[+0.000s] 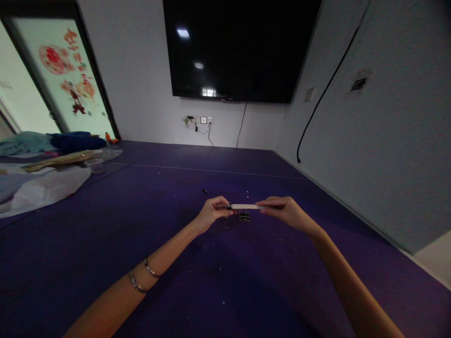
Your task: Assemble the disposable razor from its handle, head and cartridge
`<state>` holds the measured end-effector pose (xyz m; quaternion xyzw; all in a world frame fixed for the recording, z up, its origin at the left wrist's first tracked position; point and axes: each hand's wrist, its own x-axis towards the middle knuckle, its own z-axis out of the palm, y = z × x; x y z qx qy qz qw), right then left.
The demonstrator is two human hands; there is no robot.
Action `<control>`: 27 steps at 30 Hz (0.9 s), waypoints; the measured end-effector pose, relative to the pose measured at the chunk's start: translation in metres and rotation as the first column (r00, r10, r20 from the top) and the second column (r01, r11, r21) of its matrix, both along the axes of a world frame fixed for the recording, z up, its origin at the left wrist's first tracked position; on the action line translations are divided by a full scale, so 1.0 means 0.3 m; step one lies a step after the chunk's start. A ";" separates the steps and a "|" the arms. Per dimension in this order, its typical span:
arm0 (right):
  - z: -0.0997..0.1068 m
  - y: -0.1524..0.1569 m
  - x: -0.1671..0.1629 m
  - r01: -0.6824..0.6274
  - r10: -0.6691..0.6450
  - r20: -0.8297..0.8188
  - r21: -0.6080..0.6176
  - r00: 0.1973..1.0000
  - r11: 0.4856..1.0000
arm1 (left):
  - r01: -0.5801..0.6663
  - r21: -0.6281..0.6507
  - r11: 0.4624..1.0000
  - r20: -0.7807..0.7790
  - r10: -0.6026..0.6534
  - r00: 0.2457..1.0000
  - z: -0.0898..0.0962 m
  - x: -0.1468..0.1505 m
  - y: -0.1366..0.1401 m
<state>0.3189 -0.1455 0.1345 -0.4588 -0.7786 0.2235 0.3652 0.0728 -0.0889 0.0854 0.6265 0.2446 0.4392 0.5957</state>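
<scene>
A thin, flat, pale pinkish piece [244, 206] is held up level, seen almost edge-on; its kind cannot be made out. The fingers and thumb of my left hand [213, 212] pinch its left end, where a small dark part shows. At the opposite end, my right hand [283, 211] grips it between thumb and fingers. Just below and behind the piece, a small dark rectangular object [244, 216] with light marks is partly covered by it. A small black item [205, 191] lies a little beyond my left hand.
The purple surface [158, 272] carries scattered white specks. At the left are a white sheet [52, 188], a clear cup [95, 165] and piled blue cloth [75, 141]. A black cable [326, 89] hangs down the right wall, and a large television [239, 51] is mounted ahead.
</scene>
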 end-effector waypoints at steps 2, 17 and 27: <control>-0.002 0.003 0.003 0.024 -0.023 -0.013 0.007 1.000 1.000 | 0.003 0.003 1.000 0.007 -0.003 1.000 -0.001 0.002 0.000; -0.018 0.012 0.009 0.005 -0.007 -0.058 -0.039 0.998 0.999 | 0.020 -0.001 1.000 0.044 -0.020 0.999 -0.008 0.004 0.002; -0.001 -0.002 -0.007 0.009 -0.010 -0.026 -0.010 1.000 1.000 | 0.032 0.023 0.999 0.018 -0.032 0.999 -0.011 0.004 -0.004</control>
